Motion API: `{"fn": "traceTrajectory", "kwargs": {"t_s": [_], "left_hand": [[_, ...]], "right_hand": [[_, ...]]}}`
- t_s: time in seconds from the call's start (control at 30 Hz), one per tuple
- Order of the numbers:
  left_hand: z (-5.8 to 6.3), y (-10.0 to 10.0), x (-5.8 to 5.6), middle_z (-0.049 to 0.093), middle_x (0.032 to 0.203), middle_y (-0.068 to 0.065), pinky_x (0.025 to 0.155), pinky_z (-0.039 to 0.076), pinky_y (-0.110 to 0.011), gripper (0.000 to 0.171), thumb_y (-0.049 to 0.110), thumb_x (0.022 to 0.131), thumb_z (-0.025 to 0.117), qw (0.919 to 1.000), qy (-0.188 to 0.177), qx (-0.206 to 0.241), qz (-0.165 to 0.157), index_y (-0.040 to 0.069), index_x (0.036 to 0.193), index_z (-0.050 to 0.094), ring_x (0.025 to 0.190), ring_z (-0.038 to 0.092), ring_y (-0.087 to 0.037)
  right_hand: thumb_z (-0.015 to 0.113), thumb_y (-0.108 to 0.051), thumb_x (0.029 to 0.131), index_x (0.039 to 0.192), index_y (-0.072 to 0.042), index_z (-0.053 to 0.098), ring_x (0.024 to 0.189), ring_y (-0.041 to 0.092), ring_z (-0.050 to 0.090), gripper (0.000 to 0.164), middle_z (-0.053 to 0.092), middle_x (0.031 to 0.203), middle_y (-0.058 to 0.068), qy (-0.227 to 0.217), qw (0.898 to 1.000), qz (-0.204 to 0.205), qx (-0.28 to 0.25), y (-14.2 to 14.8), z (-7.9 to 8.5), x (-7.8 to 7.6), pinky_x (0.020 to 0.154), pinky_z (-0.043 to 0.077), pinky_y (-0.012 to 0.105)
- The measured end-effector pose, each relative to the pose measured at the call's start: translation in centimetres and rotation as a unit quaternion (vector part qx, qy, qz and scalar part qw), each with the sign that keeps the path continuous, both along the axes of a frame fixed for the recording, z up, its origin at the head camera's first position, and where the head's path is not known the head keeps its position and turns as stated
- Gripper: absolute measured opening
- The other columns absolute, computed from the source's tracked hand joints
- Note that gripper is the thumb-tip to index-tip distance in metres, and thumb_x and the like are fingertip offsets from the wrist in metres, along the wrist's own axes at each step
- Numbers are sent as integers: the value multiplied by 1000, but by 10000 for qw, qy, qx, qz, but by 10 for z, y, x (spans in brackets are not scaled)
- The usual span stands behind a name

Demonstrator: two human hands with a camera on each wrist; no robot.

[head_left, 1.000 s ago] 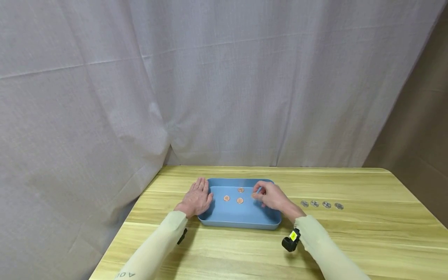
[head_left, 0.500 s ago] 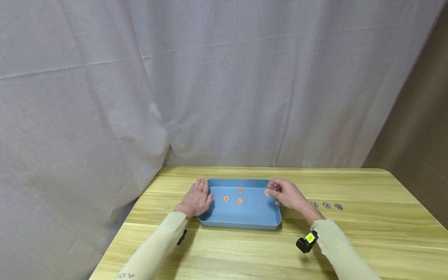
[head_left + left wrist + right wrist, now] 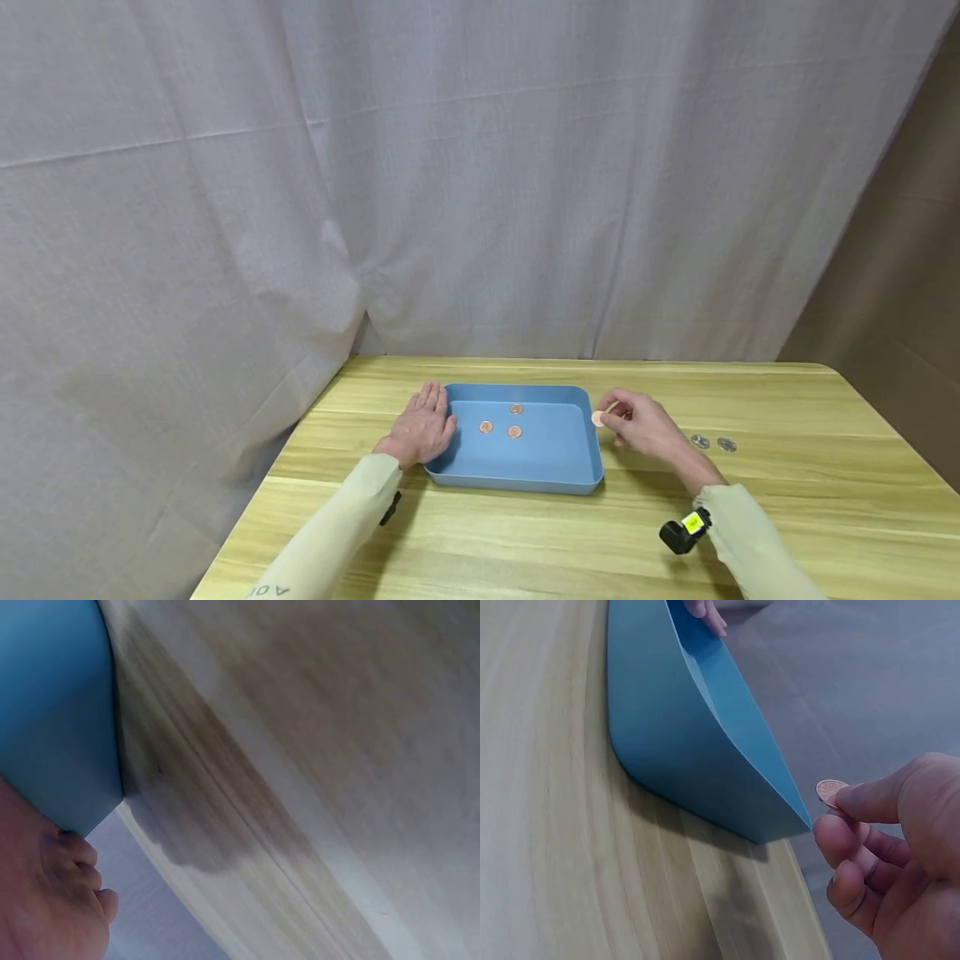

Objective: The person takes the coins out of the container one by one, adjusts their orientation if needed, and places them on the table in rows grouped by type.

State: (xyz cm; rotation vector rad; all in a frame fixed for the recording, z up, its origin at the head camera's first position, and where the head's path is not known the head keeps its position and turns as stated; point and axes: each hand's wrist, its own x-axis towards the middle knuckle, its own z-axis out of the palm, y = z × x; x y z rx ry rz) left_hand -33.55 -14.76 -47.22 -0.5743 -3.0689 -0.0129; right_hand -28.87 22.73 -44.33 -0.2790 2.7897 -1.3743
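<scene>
Between thumb and fingers my right hand [image 3: 639,427] pinches a copper coin [image 3: 830,792], held just outside the right rim of a shallow blue tray [image 3: 517,482]. My left hand [image 3: 422,423] lies against the tray's left side with its fingers straight. Inside the tray are three copper coins: one on the left [image 3: 486,427], another at the back [image 3: 516,409], and a third near the middle [image 3: 514,432]. In the left wrist view the blue tray wall [image 3: 60,742] shows beside the hand.
Silver coins lie in a row on the wooden table [image 3: 510,542] at right; a silver coin [image 3: 701,442] and another silver coin [image 3: 727,445] show, while the forearm covers that row's left part. A grey curtain [image 3: 480,183] hangs behind the table's back edge.
My right hand has carried the pinched copper coin rightward, from over the tray to past its right rim. The left hand and the coins in the tray have stayed put.
</scene>
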Motion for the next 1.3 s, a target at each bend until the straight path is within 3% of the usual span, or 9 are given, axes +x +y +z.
{"fn": "traceTrajectory", "kwargs": {"t_s": [0.13,0.43,0.87,1.3], "left_hand": [[1,1,0,17,163,-19,125,18,-45,65,39,105,26,10000,-27,-39,1,-3,154,20,153,14,-32],[1,2,0,17,164,-19,125,18,-44,65,40,105,25,10000,-23,-54,4,-2,155,20,153,13,-31],[2,3,-1,19,163,-20,125,19,-46,64,39,105,27,10000,42,-72,-24,-3,154,22,153,15,-33],[2,4,-1,18,163,-20,125,18,-45,65,40,105,24,9999,42,-101,-38,-3,154,21,153,15,-33]], "right_hand": [[61,-12,95,108,-9,62,63,21,62,13,66,94,20,-95,9999,-83,2,12,1,2,50,51,27],[62,-8,94,106,-4,61,59,21,62,12,67,87,19,148,9997,12,168,36,-3,7,52,50,28],[65,-11,93,100,-2,59,59,19,60,13,62,81,13,-237,9993,-54,295,68,-12,19,50,51,28],[67,-13,89,86,-6,59,57,16,52,11,55,68,3,-617,9941,-205,869,83,-30,21,41,40,24]]}}
